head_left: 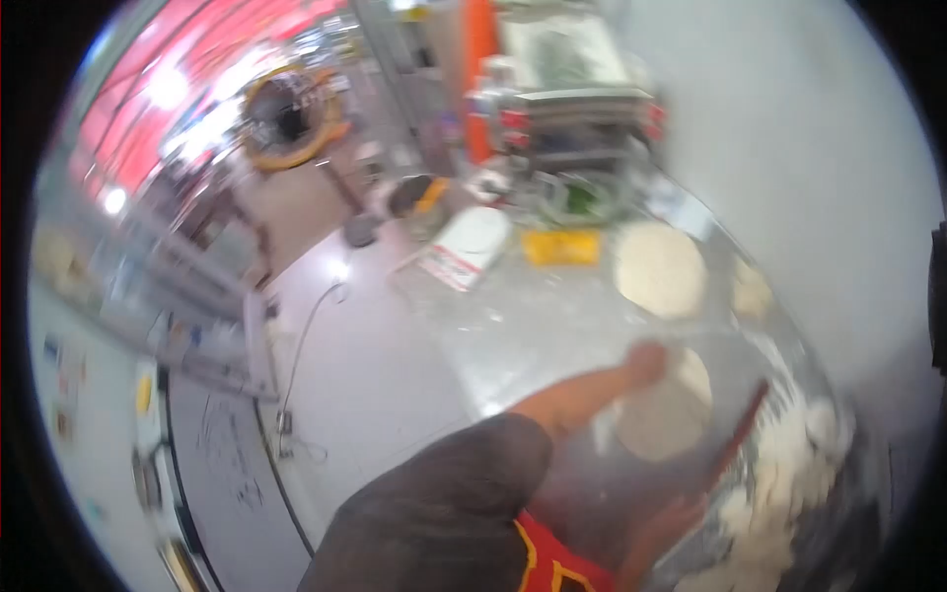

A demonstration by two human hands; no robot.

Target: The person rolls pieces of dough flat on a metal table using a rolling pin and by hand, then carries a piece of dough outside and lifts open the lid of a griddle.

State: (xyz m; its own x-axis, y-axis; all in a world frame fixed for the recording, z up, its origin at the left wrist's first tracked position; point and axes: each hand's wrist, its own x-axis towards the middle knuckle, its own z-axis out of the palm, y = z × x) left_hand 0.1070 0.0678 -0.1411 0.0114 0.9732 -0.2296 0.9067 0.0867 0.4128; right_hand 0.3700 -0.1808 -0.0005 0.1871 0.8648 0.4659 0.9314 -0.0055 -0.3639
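A flat round of dough [663,424] lies on the metal worktop [513,345]. My left hand [648,363] is over its far edge, its fingers smeared by motion. Lower down, my right hand [681,518] grips the near end of a thin reddish-brown rolling pin [742,434], which slants away to the right of the dough round. Beyond my left hand rests a larger, paler round of dough [659,268]. White flour and loose dough [784,483] are heaped along the right side, close to the pin.
A yellow packet [560,248], a white bag with red print [469,247] and a bowl with something green [582,200] stand at the far end. Behind them is a boxy appliance [577,123]. A small dough piece [752,289] lies by the wall [809,148].
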